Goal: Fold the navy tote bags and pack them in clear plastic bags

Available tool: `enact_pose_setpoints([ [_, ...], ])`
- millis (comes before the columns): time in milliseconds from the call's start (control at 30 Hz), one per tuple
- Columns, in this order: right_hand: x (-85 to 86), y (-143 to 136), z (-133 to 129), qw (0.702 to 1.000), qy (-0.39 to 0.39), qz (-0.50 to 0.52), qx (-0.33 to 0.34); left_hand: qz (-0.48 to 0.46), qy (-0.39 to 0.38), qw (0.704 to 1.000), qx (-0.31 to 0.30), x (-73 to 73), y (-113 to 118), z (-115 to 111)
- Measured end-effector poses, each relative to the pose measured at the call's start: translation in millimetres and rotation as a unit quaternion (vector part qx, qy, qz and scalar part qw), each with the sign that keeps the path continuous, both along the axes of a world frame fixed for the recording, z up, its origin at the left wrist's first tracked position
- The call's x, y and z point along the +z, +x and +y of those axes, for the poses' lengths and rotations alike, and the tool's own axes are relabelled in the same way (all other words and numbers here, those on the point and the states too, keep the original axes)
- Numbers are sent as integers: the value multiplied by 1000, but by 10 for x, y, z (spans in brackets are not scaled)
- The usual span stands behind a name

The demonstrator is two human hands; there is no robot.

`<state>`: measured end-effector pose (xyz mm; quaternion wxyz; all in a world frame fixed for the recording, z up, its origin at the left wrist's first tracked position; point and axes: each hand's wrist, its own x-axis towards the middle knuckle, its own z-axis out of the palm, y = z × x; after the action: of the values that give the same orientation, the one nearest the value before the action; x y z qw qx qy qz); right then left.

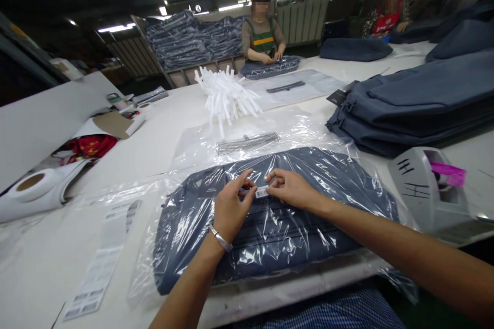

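Note:
A dark blue fabric bag (pixel 301 231) lies in a clear plastic bag (pixel 139 277) on the table before me. Above its middle, a small white barcode label (pixel 261 192) is pinched at both ends. My left hand (pixel 234 203) closes thumb and finger on the label's left end, a metal bracelet at the wrist. On the right end, the fingers of my right hand (pixel 289 188) are closed too. Whether the label touches the plastic I cannot tell. To the left lies a strip of printed barcode labels (pixel 102 262). A dark tag (pixel 208 190) shows through the plastic.
White strips (pixel 227 95) are heaped beyond the bag. At right stand a tape dispenser (pixel 420 185) with pink tape and stacked dark blue bags (pixel 417 103). A white roll (pixel 34 187) lies left. Across the table, a co-worker (pixel 262 31) handles a wrapped bag; another person (pixel 388 15) is farther right.

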<state>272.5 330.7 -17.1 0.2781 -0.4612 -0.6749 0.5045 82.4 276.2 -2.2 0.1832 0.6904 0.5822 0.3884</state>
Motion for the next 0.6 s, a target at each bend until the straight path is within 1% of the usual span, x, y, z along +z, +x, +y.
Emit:
enact_pose_setpoints([
  [100, -33, -2, -21, 1000, -2, -10, -11, 50, 13, 999, -12, -46, 17, 5],
  [200, -56, -7, -28, 1000, -3, -15, -15, 84, 6, 996, -13, -66, 44, 7],
  [300, -60, -14, -31, 1000, -9, -17, -14, 104, -5, 994, -15, -75, 61, 12],
  [433, -41, -21, -33, 1000, 4, -25, -10, 124, -8, 992, -18, -89, 57, 25],
  [600, -48, -36, -32, 999, 2, -36, -19, 142, -6, 989, -31, -119, 46, 45],
])
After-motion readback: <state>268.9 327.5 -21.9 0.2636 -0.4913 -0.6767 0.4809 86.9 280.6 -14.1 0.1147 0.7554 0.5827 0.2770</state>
